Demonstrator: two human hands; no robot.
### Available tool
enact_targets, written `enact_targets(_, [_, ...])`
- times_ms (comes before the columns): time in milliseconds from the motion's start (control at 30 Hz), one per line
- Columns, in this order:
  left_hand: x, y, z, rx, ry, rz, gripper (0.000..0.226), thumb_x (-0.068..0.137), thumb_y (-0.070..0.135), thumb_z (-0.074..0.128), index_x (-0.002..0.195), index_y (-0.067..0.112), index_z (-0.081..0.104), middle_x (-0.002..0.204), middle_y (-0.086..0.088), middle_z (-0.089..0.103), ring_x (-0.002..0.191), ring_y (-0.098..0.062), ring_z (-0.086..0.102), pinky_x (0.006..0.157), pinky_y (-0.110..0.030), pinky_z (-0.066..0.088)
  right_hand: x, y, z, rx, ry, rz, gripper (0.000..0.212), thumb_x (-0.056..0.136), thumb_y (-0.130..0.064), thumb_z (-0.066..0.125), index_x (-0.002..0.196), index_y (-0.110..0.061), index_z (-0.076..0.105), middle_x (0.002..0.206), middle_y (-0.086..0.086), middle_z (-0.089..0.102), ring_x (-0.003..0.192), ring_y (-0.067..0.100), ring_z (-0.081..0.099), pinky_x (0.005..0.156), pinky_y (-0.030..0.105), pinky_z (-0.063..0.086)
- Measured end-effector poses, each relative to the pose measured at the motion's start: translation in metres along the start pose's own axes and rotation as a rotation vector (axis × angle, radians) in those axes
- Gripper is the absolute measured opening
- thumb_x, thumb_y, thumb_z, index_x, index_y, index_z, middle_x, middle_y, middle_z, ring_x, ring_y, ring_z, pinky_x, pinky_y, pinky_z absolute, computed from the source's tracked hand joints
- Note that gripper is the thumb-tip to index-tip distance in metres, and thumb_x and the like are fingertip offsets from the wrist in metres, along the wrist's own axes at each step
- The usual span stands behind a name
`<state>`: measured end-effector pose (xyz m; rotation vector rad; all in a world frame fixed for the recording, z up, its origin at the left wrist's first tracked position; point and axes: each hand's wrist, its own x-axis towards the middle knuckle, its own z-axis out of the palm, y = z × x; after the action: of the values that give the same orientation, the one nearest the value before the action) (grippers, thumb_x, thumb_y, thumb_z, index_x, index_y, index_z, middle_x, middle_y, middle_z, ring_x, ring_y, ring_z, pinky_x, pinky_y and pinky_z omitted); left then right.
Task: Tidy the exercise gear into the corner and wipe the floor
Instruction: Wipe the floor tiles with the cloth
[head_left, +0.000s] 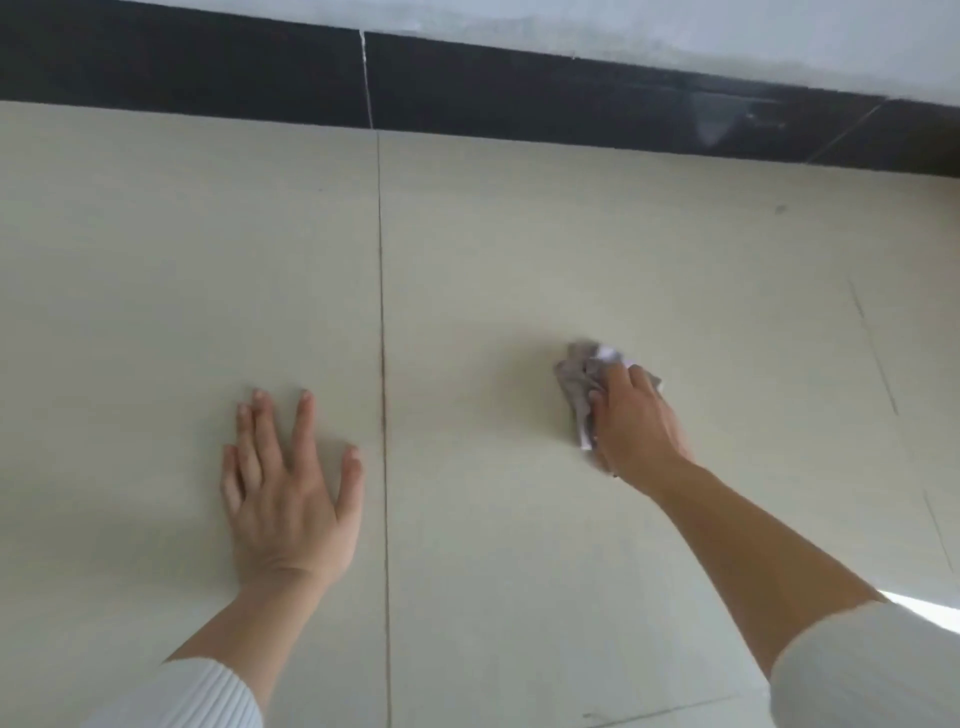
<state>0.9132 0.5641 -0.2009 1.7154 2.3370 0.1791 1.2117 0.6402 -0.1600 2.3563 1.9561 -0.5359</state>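
A crumpled grey cloth lies bunched on the pale tiled floor, right of centre. My right hand presses down on it, fingers closed over the fabric. My left hand rests flat on the floor to the left, palm down, fingers spread, holding nothing. Both wrists come out of white ribbed sleeves. No exercise gear is in view.
A dark skirting board runs along the foot of a white wall at the top. A grout line runs between my hands. A small dark speck marks the floor at the upper right.
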Motion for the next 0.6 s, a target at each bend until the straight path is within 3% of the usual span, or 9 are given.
enact_targets(100, [-0.001, -0.001, 0.001, -0.007, 0.035, -0.003, 0.070, 0.087, 0.053, 0.030, 0.149, 0.022, 0.027, 0.158, -0.015, 0.017, 0.147, -0.027, 0.011, 0.116, -0.044, 0.011, 0.049, 0.008, -0.010, 0.126, 0.137, 0.113, 0.026, 0.098, -0.020, 0.038, 0.122, -0.011, 0.039, 0.127, 0.015, 0.050, 0.108, 0.037, 0.051, 0.073, 0.037, 0.037])
enact_targets(200, [-0.001, 0.001, 0.002, 0.008, 0.044, -0.011, 0.070, 0.087, 0.054, 0.028, 0.149, 0.022, 0.026, 0.158, -0.014, 0.017, 0.147, -0.026, 0.010, 0.116, -0.041, 0.008, 0.096, -0.009, -0.012, 0.203, 0.238, 0.248, 0.034, 0.097, -0.018, 0.039, 0.130, -0.008, 0.040, 0.133, 0.017, 0.045, 0.117, 0.039, 0.047, 0.086, 0.042, 0.038])
enact_targets(300, [-0.001, 0.001, 0.000, 0.020, 0.029, -0.009, 0.070, 0.088, 0.055, 0.027, 0.150, 0.024, 0.023, 0.159, -0.012, 0.015, 0.147, -0.024, 0.007, 0.117, -0.039, 0.007, 0.124, -0.054, -0.004, 0.115, 0.238, 0.182, 0.040, 0.099, -0.020, 0.034, 0.136, -0.004, 0.040, 0.137, 0.020, 0.038, 0.120, 0.038, 0.044, 0.092, 0.039, 0.037])
enact_targets(367, [-0.001, 0.000, 0.000, 0.023, 0.020, -0.011, 0.070, 0.088, 0.055, 0.028, 0.150, 0.025, 0.022, 0.160, -0.011, 0.013, 0.148, -0.023, 0.006, 0.117, -0.040, 0.008, 0.120, -0.089, 0.005, 0.063, 0.233, 0.010, 0.044, 0.099, -0.021, 0.035, 0.140, -0.003, 0.036, 0.137, 0.022, 0.038, 0.119, 0.038, 0.044, 0.090, 0.039, 0.038])
enact_targets(467, [-0.002, -0.002, 0.000, 0.031, 0.015, -0.010, 0.070, 0.088, 0.056, 0.028, 0.151, 0.025, 0.022, 0.160, -0.010, 0.013, 0.148, -0.024, 0.007, 0.117, -0.040, 0.009, 0.088, -0.139, 0.028, 0.011, 0.192, -0.388, 0.049, 0.096, -0.019, 0.042, 0.142, -0.004, 0.036, 0.132, 0.022, 0.044, 0.107, 0.040, 0.051, 0.085, 0.042, 0.042])
enact_targets(600, [-0.001, -0.001, -0.001, 0.030, 0.008, -0.020, 0.070, 0.089, 0.057, 0.027, 0.151, 0.026, 0.022, 0.160, -0.009, 0.012, 0.148, -0.024, 0.007, 0.116, -0.040, 0.009, 0.047, -0.165, 0.052, -0.026, 0.133, -0.956, 0.046, 0.084, -0.014, 0.064, 0.128, -0.003, 0.056, 0.101, 0.014, 0.060, 0.082, 0.034, 0.059, 0.068, 0.037, 0.045])
